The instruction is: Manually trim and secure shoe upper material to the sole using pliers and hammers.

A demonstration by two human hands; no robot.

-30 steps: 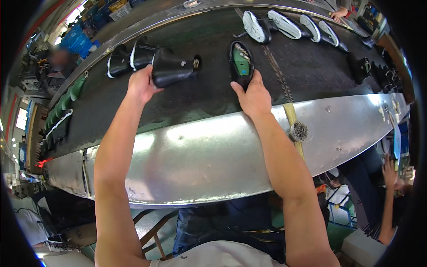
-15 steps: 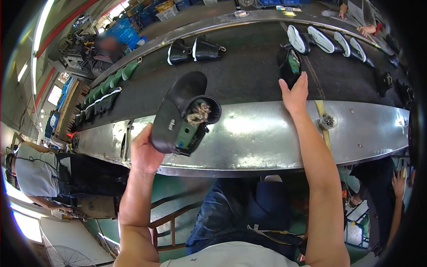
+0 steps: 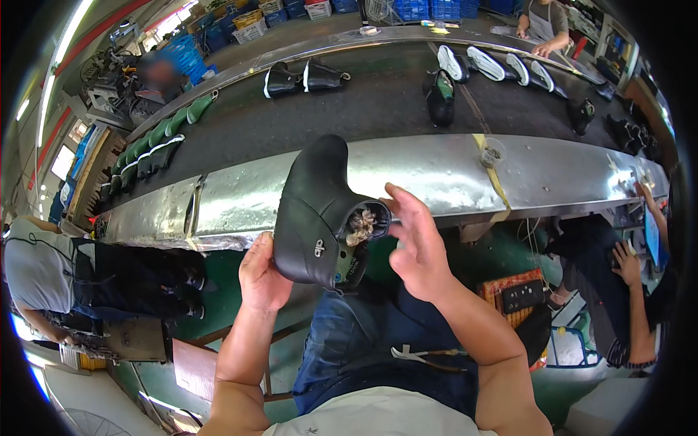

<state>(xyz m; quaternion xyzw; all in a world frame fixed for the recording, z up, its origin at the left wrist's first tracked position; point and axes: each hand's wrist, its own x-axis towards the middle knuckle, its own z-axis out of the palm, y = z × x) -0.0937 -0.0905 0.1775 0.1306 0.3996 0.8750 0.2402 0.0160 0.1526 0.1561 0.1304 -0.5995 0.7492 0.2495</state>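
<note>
A black boot (image 3: 311, 211), toe up and tilted, is in my left hand (image 3: 264, 280), which grips it at its lower left side. A tan knotted rope (image 3: 360, 227) shows in its opening, with a green shoe last (image 3: 342, 261) partly visible below. My right hand (image 3: 420, 251) is beside that opening, fingers spread and thumb apart; whether the fingertips touch the rim I cannot tell. Ahead, another black shoe (image 3: 440, 102) stands on the dark belt (image 3: 385, 94).
A metal ledge (image 3: 247, 207) runs along the belt's near side, with a small clear dish (image 3: 492, 152) on it. Two black boots (image 3: 320, 76), white-soled shoes (image 3: 486, 64) and a row of green shoes (image 3: 167, 125) stand on the belt. Co-workers sit or stand left, right and far right.
My right hand has come back from the black shoe on the belt to the held boot's opening. The held boot has been brought nearer to me and turned somewhat. The view has shifted to the right.
</note>
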